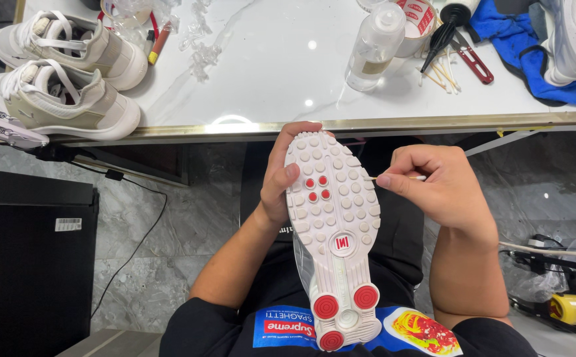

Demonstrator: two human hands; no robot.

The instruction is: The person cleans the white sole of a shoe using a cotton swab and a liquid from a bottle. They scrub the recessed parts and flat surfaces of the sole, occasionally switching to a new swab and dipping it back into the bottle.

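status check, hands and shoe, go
Left hand grips shoe, sole up. Right hand pinches thin stick at sole edge. Nothing in the way.

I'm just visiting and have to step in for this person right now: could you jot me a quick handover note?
Left hand: grips the white shoe, sole up, over the lap.
Right hand: pinches a thin stick, tip at the sole's right edge.
On the table: a clear bottle, more sticks, a blue cloth, a pair of beige sneakers.
Done: the sole looks mostly white.
Left: I cannot tell how much of the edge remains.
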